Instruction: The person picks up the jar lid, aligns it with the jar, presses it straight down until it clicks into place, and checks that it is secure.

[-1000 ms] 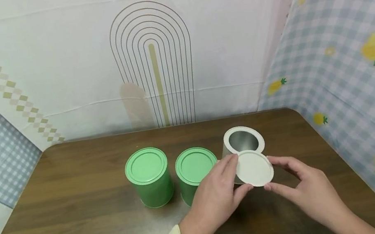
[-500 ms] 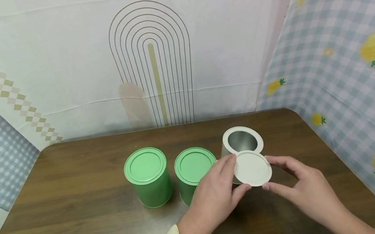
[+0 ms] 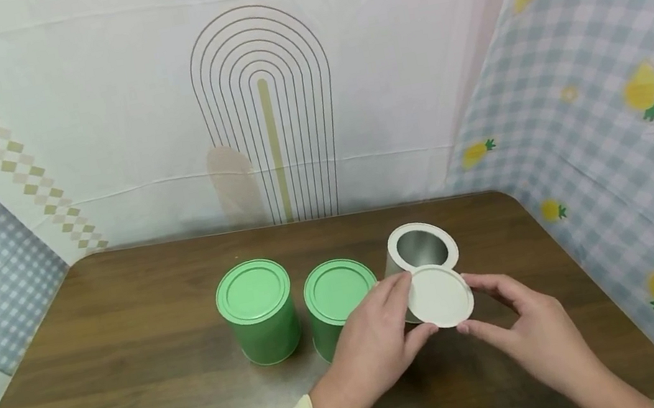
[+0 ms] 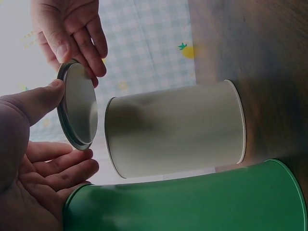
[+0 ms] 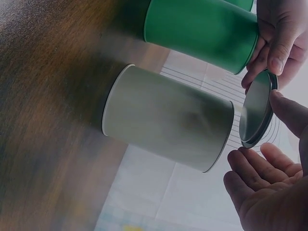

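Note:
A round off-white lid (image 3: 440,296) is held level, just above and in front of an open off-white tin (image 3: 391,262). My left hand (image 3: 368,346) pinches the lid's left edge between thumb and fingers. On the opposite edge my right hand (image 3: 535,324) grips it, thumb at the front and fingertips behind. Both wrist views show the lid's shiny metal underside (image 4: 81,103) apart from the upright tin's (image 5: 166,118) top. In the head view, the lid and left hand hide part of the tin's front.
Two green tins with lids stand to the left: one (image 3: 339,291) beside my left hand, partly hidden by it, the other (image 3: 260,318) further left. The brown wooden table (image 3: 135,383) ends at a white patterned cloth (image 3: 141,120); a checked cloth (image 3: 587,114) hangs at the right.

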### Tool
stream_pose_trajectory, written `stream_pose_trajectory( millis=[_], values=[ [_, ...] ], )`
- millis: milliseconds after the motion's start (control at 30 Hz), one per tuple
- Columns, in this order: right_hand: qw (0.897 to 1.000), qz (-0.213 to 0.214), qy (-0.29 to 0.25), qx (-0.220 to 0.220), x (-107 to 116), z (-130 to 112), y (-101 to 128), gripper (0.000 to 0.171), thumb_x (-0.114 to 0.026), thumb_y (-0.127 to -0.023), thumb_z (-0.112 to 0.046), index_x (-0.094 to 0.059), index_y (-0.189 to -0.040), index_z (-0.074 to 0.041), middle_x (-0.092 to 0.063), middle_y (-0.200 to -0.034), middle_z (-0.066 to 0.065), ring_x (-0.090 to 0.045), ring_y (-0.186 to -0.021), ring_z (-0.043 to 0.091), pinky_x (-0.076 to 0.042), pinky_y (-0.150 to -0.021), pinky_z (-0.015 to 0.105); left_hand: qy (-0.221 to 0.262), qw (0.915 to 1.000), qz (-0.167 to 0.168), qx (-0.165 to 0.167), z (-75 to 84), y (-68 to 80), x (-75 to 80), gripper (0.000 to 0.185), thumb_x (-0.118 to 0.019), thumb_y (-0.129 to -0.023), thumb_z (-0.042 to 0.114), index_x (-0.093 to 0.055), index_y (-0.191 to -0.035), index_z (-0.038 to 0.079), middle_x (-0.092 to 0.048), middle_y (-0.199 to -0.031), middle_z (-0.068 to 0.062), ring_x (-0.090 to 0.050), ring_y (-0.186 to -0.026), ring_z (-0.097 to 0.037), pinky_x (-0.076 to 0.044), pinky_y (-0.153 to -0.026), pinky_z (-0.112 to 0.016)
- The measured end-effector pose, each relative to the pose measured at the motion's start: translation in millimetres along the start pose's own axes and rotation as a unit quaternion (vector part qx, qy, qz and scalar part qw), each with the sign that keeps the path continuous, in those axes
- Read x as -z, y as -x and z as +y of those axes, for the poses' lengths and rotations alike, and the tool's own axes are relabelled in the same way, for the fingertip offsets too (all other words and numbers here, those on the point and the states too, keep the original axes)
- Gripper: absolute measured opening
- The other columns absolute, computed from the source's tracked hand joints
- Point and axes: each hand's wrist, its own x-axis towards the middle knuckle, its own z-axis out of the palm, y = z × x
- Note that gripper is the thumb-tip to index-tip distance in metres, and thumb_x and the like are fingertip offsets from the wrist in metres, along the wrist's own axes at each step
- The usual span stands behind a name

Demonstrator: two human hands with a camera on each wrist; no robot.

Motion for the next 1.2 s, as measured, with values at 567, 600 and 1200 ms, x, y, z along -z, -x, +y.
stream_pose_trajectory(
  millis=[567,600,1200],
  values=[
    [1.0,-0.002,-0.001,0.004,-1.5,2.3,-1.0,0.057,-0.089,-0.075,-0.03,-0.067,-0.126,-0.02,-0.071,-0.121,-0.002,-0.067,-0.113,0.022,-0.054,-0.091,0.041,-0.02,0.9997,-0.014,-0.008,1.0,-2.4,0.0,0.064,-0.079,-0.088,0.035,-0.053,-0.137,0.003,-0.062,-0.129,-0.007,-0.06,-0.117,-0.02,-0.052,-0.097,-0.03],
    [1.0,-0.002,0.0,0.004,-1.3,2.3,-1.0,0.057,-0.089,-0.075,-0.03,-0.066,-0.126,-0.019,-0.071,-0.121,-0.001,-0.067,-0.113,0.023,-0.054,-0.091,0.042,-0.022,0.9996,-0.019,-0.006,1.5,-2.7,0.3,0.064,-0.079,-0.088,0.035,-0.053,-0.137,0.003,-0.061,-0.129,-0.007,-0.06,-0.117,-0.021,-0.052,-0.098,-0.031],
    [1.0,-0.007,0.001,0.0,-0.2,3.9,-1.7,0.055,-0.088,-0.077,-0.03,-0.066,-0.127,-0.019,-0.071,-0.122,0.0,-0.067,-0.113,0.026,-0.054,-0.091,0.049,-0.053,0.9978,-0.04,0.008,5.6,-7.0,4.2,0.062,-0.077,-0.089,0.037,-0.056,-0.135,0.002,-0.062,-0.128,-0.008,-0.061,-0.116,-0.02,-0.052,-0.096,-0.029]
  ],
)
